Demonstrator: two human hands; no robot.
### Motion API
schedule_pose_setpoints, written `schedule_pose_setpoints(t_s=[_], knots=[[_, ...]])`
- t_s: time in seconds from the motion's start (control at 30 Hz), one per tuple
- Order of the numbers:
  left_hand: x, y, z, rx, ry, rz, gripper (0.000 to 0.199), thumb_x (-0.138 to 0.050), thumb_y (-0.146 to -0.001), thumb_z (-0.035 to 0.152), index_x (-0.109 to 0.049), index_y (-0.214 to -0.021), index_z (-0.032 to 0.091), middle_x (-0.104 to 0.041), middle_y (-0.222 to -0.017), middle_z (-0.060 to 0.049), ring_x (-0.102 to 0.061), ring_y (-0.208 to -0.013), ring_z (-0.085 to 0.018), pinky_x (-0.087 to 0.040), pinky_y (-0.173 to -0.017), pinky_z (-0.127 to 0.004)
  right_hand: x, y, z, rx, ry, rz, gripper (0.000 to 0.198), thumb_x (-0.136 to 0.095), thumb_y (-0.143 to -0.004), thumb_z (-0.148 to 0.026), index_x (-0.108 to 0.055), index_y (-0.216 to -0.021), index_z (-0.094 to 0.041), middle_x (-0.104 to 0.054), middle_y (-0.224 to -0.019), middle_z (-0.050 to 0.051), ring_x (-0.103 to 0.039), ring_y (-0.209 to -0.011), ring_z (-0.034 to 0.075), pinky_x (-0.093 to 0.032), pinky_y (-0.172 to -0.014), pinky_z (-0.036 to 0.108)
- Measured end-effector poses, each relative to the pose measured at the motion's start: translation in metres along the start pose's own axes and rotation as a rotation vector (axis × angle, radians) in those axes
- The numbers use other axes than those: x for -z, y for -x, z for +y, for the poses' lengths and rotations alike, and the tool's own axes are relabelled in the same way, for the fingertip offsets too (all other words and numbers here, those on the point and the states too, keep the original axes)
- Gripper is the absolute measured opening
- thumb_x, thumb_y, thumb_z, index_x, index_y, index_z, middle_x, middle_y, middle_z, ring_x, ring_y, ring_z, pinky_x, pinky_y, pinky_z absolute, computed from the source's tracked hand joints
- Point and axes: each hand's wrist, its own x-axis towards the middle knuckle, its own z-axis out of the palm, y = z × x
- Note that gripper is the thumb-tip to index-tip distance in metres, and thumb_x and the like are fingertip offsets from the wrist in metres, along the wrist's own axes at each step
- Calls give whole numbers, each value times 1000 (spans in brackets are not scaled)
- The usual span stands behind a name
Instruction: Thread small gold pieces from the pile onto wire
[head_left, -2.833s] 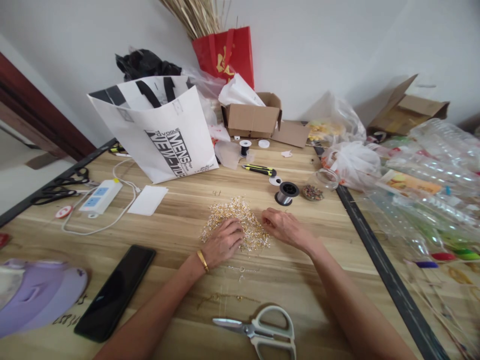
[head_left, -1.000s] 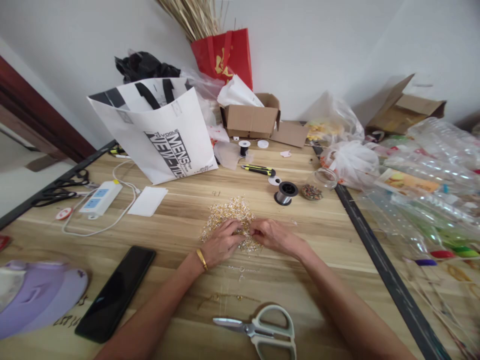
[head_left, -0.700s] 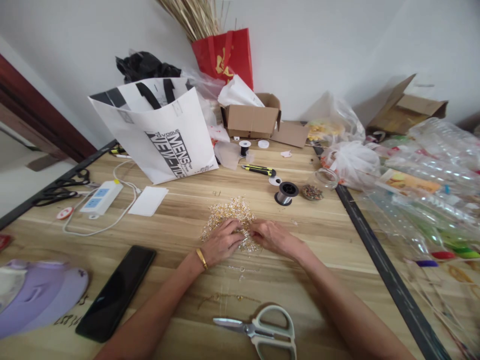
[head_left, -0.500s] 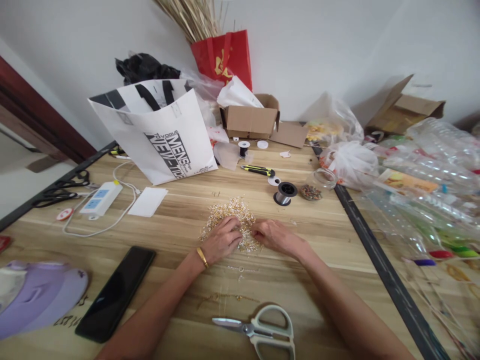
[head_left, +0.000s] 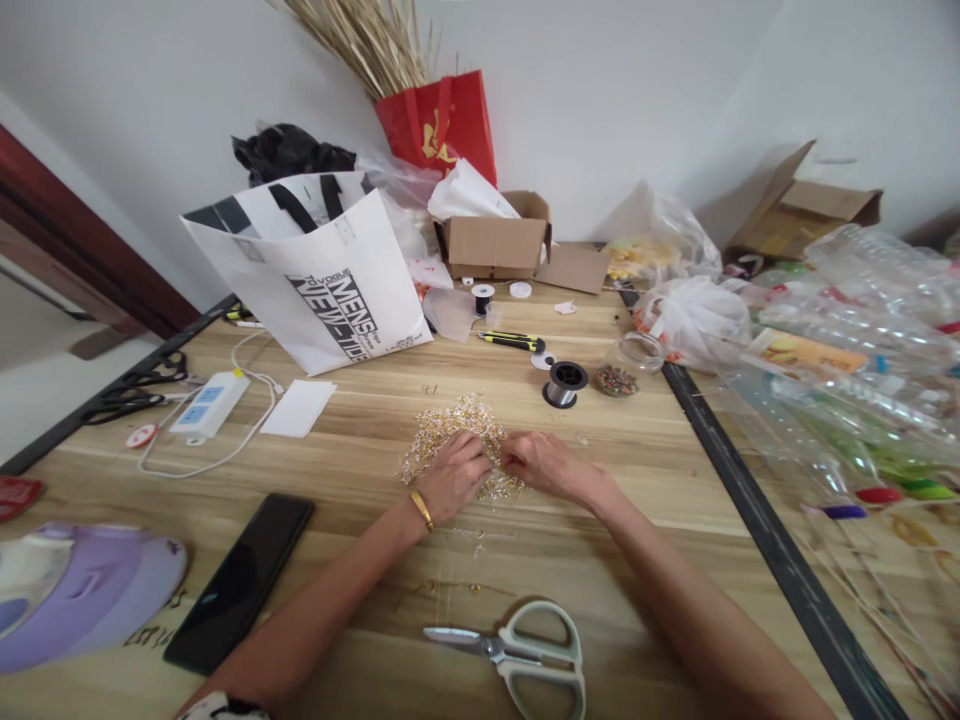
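A heap of small gold and clear beads [head_left: 457, 428] lies in the middle of the wooden table [head_left: 360, 440]. My left hand [head_left: 456, 478], with a gold bangle on its wrist, rests on the near left part of the heap, fingers curled into the beads. My right hand [head_left: 546, 466] lies on the heap's near right edge, its fingertips pinched among the beads beside the left hand. What the fingertips grip is too small to tell. A thin beaded strand [head_left: 450, 588] lies on the table nearer to me.
White-handled scissors [head_left: 517, 655] lie at the near edge, a black phone [head_left: 240, 582] at near left, a purple cap [head_left: 82, 600] further left. A wire spool [head_left: 564, 384], bead jar [head_left: 628, 362], yellow utility knife [head_left: 511, 341], white paper bag [head_left: 315, 275] and power strip [head_left: 208, 404] stand behind. Plastic bottles [head_left: 855, 330] crowd the right.
My right hand has slid left onto the bead heap until its fingers meet my left hand. The left hand has stayed on the heap. The view has tilted slightly.
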Motion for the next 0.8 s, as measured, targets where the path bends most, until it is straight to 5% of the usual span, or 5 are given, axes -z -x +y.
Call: schedule_pose_setpoints(t_s=[0.8], knots=[[4, -9, -2, -64, -67, -118, 22, -39, -90, 19, -58, -79, 15, -56, -83, -6, -46, -88, -20, -40, -83, -35, 10, 5, -4, 7, 6, 29, 15, -48, -83, -12, -63, -84, -16, -66, -85, 7, -60, -82, 17, -32, -63, 23]])
